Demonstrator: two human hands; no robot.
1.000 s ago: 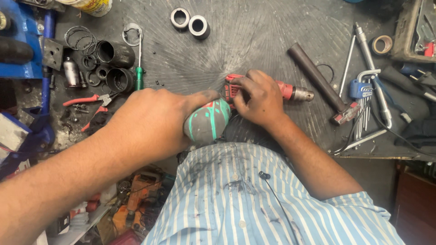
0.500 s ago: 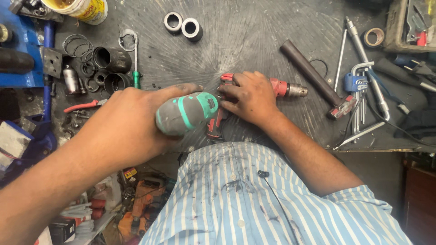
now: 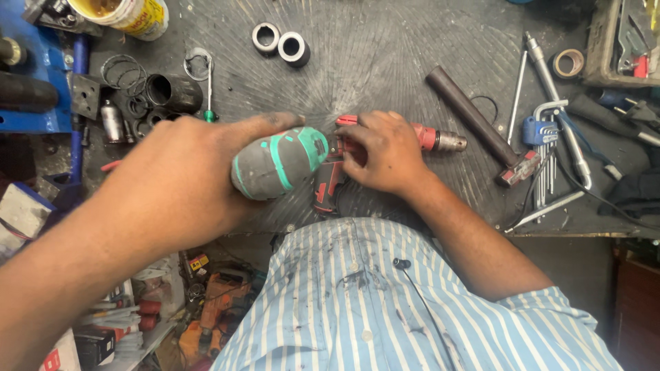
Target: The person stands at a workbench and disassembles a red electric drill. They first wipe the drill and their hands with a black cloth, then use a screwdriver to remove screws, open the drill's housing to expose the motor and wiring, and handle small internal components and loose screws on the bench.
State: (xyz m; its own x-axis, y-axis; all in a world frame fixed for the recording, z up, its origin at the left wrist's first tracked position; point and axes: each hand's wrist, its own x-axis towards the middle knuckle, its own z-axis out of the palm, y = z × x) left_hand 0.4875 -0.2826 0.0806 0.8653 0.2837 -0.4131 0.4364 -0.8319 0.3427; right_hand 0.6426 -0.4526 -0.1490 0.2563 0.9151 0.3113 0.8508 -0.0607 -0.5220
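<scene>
Centre of the frame, my left hand (image 3: 172,185) is wrapped around a grey and green screwdriver handle (image 3: 278,163), fingers closed tight on it, thumb along the top. Its tip points at the red drill (image 3: 385,148) lying on the dark bench (image 3: 385,62); I cannot see the blade itself, so I am only guessing it sits in a screw on the drill body. My right hand (image 3: 388,154) lies flat over the drill just right of centre, fingers pressed together and pinning it down, with the chuck (image 3: 450,142) poking out toward the right.

What worries me: the handle is angled low and my right fingers sit right beside where the tip should be. If the tip jumps out of its seat under pressure, it could skid into those fingers or gouge the casing. The drill is also held only by palm pressure on a smooth bench, so it may roll or twist away.

Against the frame half a second back, the handle has swung to point more to the right and has come closer to the drill, and my left hand has shifted with it. The right hand keeps the same hold. Hex keys (image 3: 543,134) at the right and two rings (image 3: 280,42) at the top have not moved.
</scene>
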